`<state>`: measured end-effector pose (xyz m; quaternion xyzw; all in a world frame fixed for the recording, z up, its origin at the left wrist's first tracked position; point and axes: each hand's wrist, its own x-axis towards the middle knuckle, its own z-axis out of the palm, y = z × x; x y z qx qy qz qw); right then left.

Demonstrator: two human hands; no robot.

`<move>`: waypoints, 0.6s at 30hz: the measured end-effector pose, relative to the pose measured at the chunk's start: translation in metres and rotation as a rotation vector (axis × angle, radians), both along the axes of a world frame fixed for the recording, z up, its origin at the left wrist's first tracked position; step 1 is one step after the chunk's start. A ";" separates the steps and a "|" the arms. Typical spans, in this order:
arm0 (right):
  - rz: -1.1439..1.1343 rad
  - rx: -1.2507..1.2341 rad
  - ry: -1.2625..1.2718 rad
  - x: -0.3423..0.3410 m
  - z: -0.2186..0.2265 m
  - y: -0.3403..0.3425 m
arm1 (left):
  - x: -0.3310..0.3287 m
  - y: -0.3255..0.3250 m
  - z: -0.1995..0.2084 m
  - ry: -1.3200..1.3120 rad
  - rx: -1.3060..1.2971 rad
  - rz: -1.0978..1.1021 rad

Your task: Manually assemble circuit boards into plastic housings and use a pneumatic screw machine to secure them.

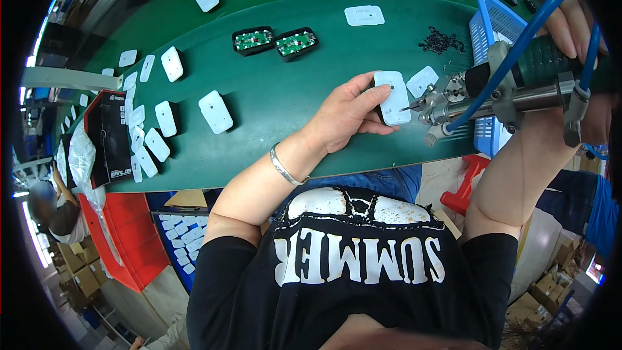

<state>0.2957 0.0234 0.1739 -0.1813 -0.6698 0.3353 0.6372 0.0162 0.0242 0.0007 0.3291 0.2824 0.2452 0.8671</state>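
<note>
My left hand (353, 110) grips a white rounded plastic case (392, 87), thumb on top and fingers along its side. My right hand (565, 29) is wrapped round the dark handle of a screwdriver (528, 96) fed by blue hoses, partly hidden behind it. The driver's thin tip is at the case's lower edge; whether it touches a screw I cannot make out. A loose white cover (422, 81) lies beside the case. Farther off, two black housings (253, 40) with green circuit boards sit side by side.
Small black screws (442, 41) are heaped near a blue basket (483, 23) on the right. Several white cases (215, 112) and covers spread over the green table (291, 97) to the left. A black box (110, 136) and red bin (133, 240) stand at the left edge.
</note>
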 end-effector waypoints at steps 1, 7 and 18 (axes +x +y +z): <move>0.004 0.000 0.005 -0.031 -0.001 -0.001 | 0.000 0.000 -0.002 0.006 -0.003 0.003; 0.015 0.018 -0.001 -0.098 0.002 0.004 | 0.003 -0.003 0.001 -0.025 -0.031 -0.015; 0.038 0.057 -0.010 -0.109 0.005 0.020 | 0.009 -0.001 0.001 -0.032 -0.017 0.029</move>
